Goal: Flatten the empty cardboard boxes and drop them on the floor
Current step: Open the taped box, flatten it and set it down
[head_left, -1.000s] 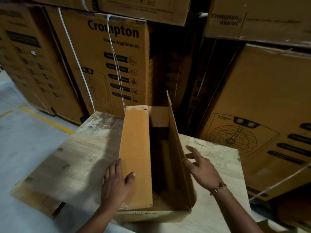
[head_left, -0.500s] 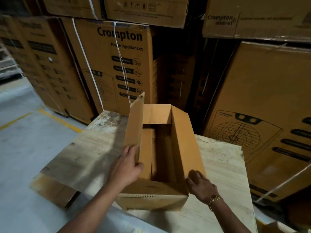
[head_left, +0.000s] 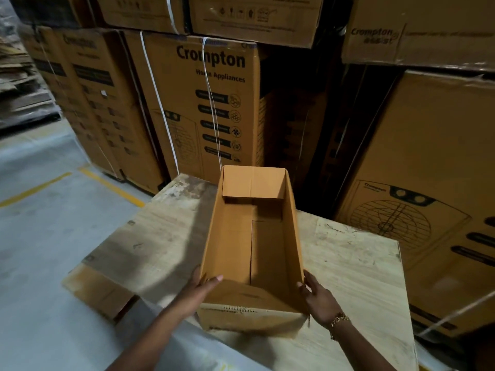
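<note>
- So the cardboard box (head_left: 267, 250) is sitting open-side-up on the worn wooden table (head_left: 356, 263), right in front of the stacked Crompton cartons (head_left: 209, 103). Not flattened yet; it's empty and holding its full shape.
- Left hand (head_left: 199, 286) grips the near-left corner, thumb hooked over the near rim and fingers behind the left wall.
- Right hand (head_left: 318, 298) lies against the outside of the near-right corner, fingers fairly straight, pressing rather than pinching.
- Looks to me like the setup for the collapse. The next move probably needs the bottom seam opened, or opposite corners pushed so the walls fold flat, then a toss to the concrete floor (head_left: 40, 236).
- Compared with half a second back, the left hand has let go of the raised left flap and dropped to the corner. The right hand has come up off the table, and that flap no longer sticks up crooked.
</note>
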Motion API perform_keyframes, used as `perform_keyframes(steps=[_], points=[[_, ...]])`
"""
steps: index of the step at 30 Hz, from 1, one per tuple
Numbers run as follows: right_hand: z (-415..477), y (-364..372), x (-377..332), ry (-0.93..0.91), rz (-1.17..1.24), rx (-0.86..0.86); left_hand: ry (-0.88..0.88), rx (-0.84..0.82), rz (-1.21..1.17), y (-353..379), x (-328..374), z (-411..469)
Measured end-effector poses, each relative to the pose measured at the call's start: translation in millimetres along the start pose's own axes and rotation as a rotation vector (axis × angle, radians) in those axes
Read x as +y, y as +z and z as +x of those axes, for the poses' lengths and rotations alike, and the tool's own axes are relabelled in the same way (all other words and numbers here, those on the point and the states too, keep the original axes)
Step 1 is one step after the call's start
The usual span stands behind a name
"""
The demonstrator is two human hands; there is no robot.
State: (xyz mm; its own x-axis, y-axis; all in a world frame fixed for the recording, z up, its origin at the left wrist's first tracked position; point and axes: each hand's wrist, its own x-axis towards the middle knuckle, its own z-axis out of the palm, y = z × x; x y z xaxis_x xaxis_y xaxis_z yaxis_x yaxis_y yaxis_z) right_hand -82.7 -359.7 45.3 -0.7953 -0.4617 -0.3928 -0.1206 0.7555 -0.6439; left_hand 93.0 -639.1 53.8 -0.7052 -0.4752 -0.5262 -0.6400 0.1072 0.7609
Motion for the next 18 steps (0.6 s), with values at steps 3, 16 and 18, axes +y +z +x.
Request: perform_keyframes(steps=[3,16,18], points=[[-1,2,0,0.038,0.135,-0.028,0.093,0.152,0.230,21,-1,1],[-1,-2,4,0.040,0.131,-0.021,0.116,-0.126,1.357,30,53,28],[-3,-5,4,0.047,0.141,-0.026,0.061,-0.143,1.338,31,60,29]])
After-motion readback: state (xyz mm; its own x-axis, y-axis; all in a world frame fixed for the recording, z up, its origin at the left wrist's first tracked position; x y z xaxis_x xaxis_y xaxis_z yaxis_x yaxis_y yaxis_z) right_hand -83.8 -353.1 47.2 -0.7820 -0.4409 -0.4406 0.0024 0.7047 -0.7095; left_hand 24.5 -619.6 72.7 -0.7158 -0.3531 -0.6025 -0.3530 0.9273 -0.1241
